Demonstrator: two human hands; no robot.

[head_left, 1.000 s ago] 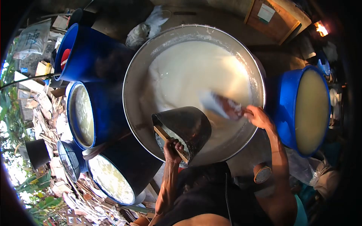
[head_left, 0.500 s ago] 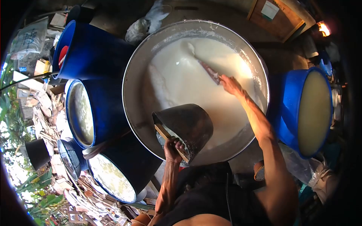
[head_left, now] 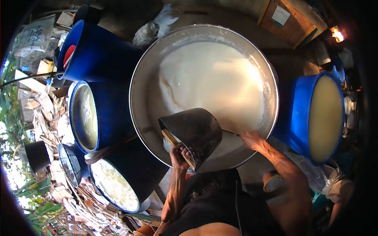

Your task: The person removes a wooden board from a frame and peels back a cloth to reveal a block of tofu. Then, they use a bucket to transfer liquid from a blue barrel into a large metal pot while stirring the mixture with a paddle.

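A wide metal vat [head_left: 146, 106] of creamy white liquid [head_left: 201, 74] stands in front of me. My left hand [head_left: 180, 156] is closed around the wooden bar [head_left: 169, 137] across the mouth of a black bucket [head_left: 193, 131]. The bucket lies tipped over the vat's near side, its mouth turned toward the lower left. Over the near right part of the liquid, my right hand [head_left: 254, 140] grips the thin handle of a paddle [head_left: 230, 132]. The paddle's far end is hidden behind the bucket.
Several blue barrels flank the vat: a pale-filled barrel [head_left: 299, 118] at right, others such as this one [head_left: 112, 114] at left. A small cup-like container [head_left: 272, 183] sits by my right arm. Wood scraps [head_left: 43, 104] cover the left ground. A flame [head_left: 337, 34] burns at upper right.
My right hand has drawn the paddle from the vat's middle toward me, down to the near right side. The left hand and bucket have stayed nearly still.
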